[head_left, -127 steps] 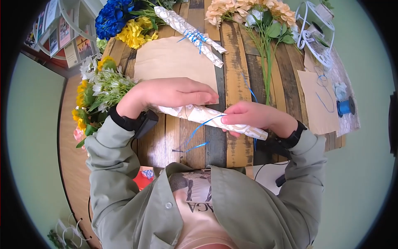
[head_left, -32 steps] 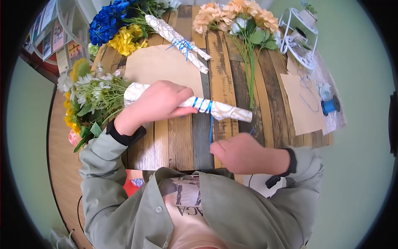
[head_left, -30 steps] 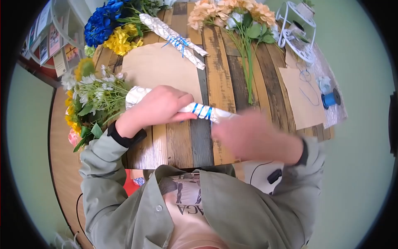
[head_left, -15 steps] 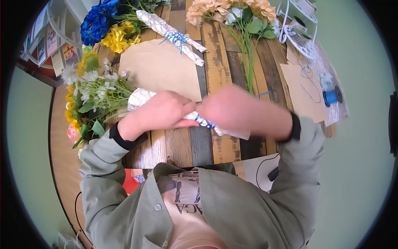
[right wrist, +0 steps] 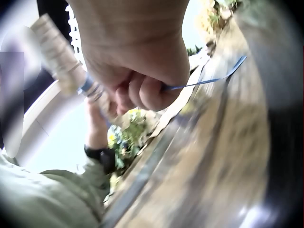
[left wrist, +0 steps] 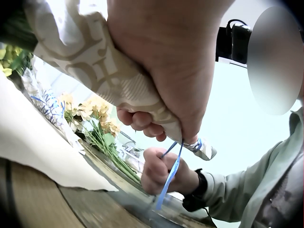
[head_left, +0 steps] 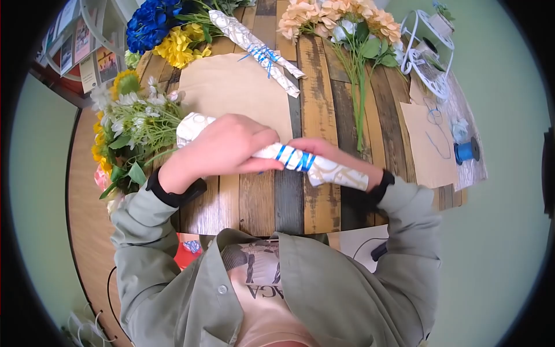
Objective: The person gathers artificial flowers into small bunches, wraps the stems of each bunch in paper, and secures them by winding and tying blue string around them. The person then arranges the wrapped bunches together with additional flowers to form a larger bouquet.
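Observation:
My left hand [head_left: 228,141] grips a bouquet's patterned white paper wrap [head_left: 341,174], which lies slantwise above the wooden table. White daisy-like flowers [head_left: 141,118] spread from its left end. Bright blue ribbon [head_left: 295,158] circles the narrow part of the wrap in several turns, just right of the left hand's thumb. Partly hidden behind the wrap is my right hand [head_left: 315,146]. In the right wrist view its curled fingers [right wrist: 151,91] hold the ribbon, whose loose tail [right wrist: 204,82] sticks out over the table. Another blue end [left wrist: 170,183] dangles below the left hand in the left wrist view.
A sheet of tan paper [head_left: 231,87] lies behind the hands, overlapped by a finished-looking wrapped stem bundle [head_left: 254,46]. Peach flowers [head_left: 370,26] stand back right. At right are a blue ribbon spool [head_left: 466,152], more tan paper [head_left: 422,144] and a white wire stand [head_left: 430,52].
Blue ribbon has gone from one loose strand to several turns round the wrap. The right hand has swung from below the wrap, over it, to behind it; the left keeps its grip.

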A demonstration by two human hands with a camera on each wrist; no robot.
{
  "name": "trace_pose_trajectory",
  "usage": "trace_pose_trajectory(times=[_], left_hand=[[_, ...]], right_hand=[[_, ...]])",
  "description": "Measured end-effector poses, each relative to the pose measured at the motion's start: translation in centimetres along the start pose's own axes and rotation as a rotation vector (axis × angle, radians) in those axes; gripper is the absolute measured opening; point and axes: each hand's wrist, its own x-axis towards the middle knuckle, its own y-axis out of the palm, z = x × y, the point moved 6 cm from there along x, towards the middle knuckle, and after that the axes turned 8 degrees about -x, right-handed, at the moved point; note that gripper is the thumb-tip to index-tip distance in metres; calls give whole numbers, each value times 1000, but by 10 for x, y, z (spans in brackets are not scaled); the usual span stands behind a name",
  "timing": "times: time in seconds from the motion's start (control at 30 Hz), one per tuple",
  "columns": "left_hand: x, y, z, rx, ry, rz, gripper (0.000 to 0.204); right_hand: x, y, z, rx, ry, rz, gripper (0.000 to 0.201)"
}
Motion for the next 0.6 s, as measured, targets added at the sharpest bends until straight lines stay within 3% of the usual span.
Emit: trace_pose_trajectory(times=[0.07,0.13,0.23,0.3,0.33,0.4,0.43,0.5,0.53,0.6], left_hand=[[-1,-3,11,9,-49,-25,33],[1,4,24,52,-91,-7,33],[1,21,31,46,-89,65,35],[0,33,32,18,-61,103,35],[-2,41,30,24,-49,151,36],[-4,49,31,24,-48,194,37],[-5,48,27,22,3,140,37],[-4,48,22,27,55,83,38],[-5,45,22,112,4,4,36],[-7,44,16,201,-63,-81,35]], right_hand=[[-13,25,12,99,223,-87,23],[-21,57,21,422,215,-198,22],[-23,71,47,554,260,-156,24],[-16,60,56,-112,202,63,22],[-19,46,86,-845,-335,-106,16],[-14,19,96,-1397,54,-282,9],[-8,12,90,-1393,56,-273,9],[4,0,76,-818,-221,-308,11],[5,4,67,-822,-227,-301,11],[3,9,38,-412,-46,-369,15]])
